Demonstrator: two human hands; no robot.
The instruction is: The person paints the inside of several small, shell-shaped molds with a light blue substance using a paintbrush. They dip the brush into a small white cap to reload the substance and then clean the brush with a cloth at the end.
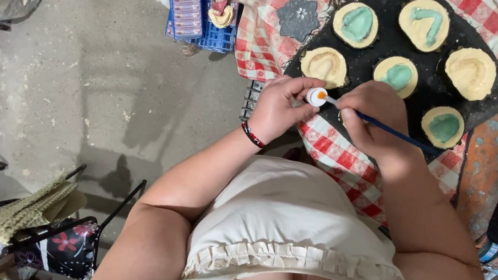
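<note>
Both hands are busy over the near edge of the desk. Her left hand [278, 109] pinches a little white cap [316, 97] between thumb and fingers, and the cap has a dab of orange paint in it. Her right hand [373, 120] is closed around a thin blue paintbrush [389, 131], held like a pencil, with the tip dipping into the orange.

The cap sits up in the air, just in front of a black tray [427, 92]. It looks very light and small, made of hard plastic, and I think it could tip and spill if the fingers let it lean. Holding it by the rim, flat and level, seems best. The brush looks light and stiff too, and it is gripped low on the handle, near the hairs, which should keep the tip steady.

On the tray are round cream-coloured moulds [471, 73]. Some have a green filling in the middle and some are plain cream. They look like they could crack or smudge if bumped, so I would lift them from the sides. A dark flower-shaped piece [299, 17] lies at the far left corner of the tray.

Under the tray is a red and white checked cloth [336, 154]. A blue crate [215, 31] stands on the grey floor [79, 75] beside it.
</note>
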